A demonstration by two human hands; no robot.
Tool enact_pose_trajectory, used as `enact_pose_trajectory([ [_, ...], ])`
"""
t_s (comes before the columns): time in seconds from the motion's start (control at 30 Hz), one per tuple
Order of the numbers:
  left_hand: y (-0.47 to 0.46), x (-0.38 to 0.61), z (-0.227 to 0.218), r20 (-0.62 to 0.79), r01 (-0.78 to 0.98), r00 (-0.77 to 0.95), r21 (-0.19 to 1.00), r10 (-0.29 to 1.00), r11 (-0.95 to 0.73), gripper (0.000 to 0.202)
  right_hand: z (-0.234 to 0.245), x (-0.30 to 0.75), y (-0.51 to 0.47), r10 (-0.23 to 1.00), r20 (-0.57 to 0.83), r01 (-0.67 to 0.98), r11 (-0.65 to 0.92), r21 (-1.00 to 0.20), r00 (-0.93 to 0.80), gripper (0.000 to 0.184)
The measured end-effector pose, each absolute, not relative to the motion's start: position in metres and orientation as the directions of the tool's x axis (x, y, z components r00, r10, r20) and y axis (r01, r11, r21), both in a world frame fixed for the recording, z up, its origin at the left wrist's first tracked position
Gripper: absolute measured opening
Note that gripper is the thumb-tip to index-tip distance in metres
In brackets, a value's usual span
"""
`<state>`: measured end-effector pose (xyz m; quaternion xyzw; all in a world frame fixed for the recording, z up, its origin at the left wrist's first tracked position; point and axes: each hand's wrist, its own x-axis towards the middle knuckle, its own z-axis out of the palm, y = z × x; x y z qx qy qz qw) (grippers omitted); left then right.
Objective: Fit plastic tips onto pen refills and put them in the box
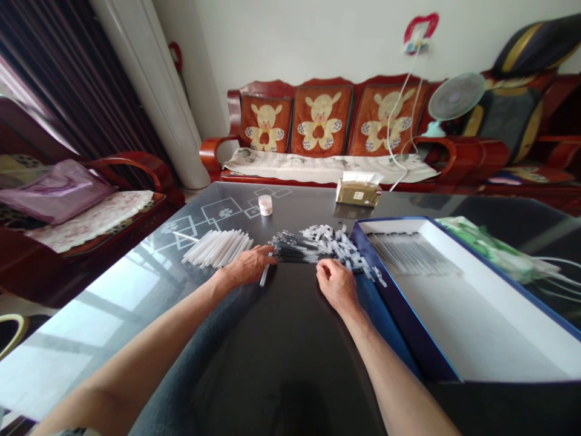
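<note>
**Pen parts on a dark glass table (281, 339), one lot.**

- White tube (264, 277): one, slim, pale and straight. It is gripped in the left hand (247, 266), and its lower end sticks out beneath the fingers, just at the near end of the refill heap.
- Heap of white tubes (218, 247): one heap, left of the left hand, laid roughly parallel. There are too many to count.
- Heap of dark refills (295, 249): one heap, between the two hands, thin black rods lying lengthwise. These also cannot be counted.
- Heap of small caps (338, 241): one heap of white and clear pieces, spilling against the box wall.
- Right hand (336, 283): palm down, fingers curled at the near edge of the caps. Whether it grips one cannot be told.
- Blue box (399, 303): one, white inside, to the right. A row of clear pens (411, 254) lies at its far end.
- Small white jar (265, 204): one, on the far side of the table.
- Tissue box (358, 192): one, also on the far side.
</note>
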<state>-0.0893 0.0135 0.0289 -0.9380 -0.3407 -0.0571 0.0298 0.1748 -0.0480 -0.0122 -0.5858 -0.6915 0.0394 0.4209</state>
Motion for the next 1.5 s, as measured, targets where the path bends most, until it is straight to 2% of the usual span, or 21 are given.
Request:
enact_pose_trajectory([
  [0.1,0.015,-0.093,0.028,0.152,0.601,0.787,0.028,0.598,-0.799,0.033,-0.011,0.174,-0.049,0.844,0.535,0.785,0.304,-0.539,0.040,0.017],
  [0.17,0.015,-0.094,0.031,0.148,0.567,0.811,0.044,0.566,-0.823,0.030,-0.009,0.173,-0.049,0.835,0.549,0.792,0.353,-0.499,-0.027,0.022],
  [0.27,0.011,-0.094,0.034,0.136,0.535,0.837,0.003,0.530,-0.845,0.030,-0.007,0.171,-0.050,0.803,0.558,0.781,0.480,-0.399,-0.209,0.032],
  [0.37,0.005,-0.092,0.037,0.158,0.526,0.844,-0.050,0.513,-0.849,0.029,-0.007,0.171,-0.049,0.795,0.532,0.777,0.521,-0.353,-0.292,0.032],
  [0.5,0.001,-0.086,0.036,0.304,0.540,0.802,0.004,0.515,-0.842,0.023,-0.008,0.171,-0.049,0.804,0.540,0.785,0.495,-0.373,-0.250,0.027],
  [0.63,0.005,-0.074,0.030,0.418,0.648,0.652,0.127,0.633,-0.751,0.019,-0.009,0.170,-0.049,0.817,0.535,0.806,0.457,-0.376,-0.214,0.027],
  [0.77,0.008,-0.054,0.020,0.454,0.637,0.623,0.179,0.637,-0.750,0.031,-0.012,0.170,-0.048,0.842,0.503,0.842,0.407,-0.353,-0.196,0.021],
  [0.83,0.009,-0.044,0.015,0.451,0.645,0.618,0.178,0.644,-0.743,0.034,-0.012,0.170,-0.047,0.846,0.499,0.846,0.396,-0.357,-0.186,0.016],
  [1.03,0.009,-0.032,0.006,0.490,0.766,0.487,0.158,0.723,-0.623,0.026,-0.013,0.169,-0.046,0.848,0.503,0.852,0.382,-0.359,-0.167,0.012],
  [1.27,0.020,-0.041,-0.001,0.525,0.803,0.443,0.129,0.727,-0.582,0.033,-0.024,0.171,-0.042,0.820,0.571,0.882,0.248,-0.399,0.028,0.015],
  [1.5,0.020,-0.039,0.003,0.471,0.815,0.474,0.086,0.744,-0.574,0.041,-0.022,0.173,-0.043,0.778,0.628,0.866,0.330,-0.376,-0.024,0.025],
])
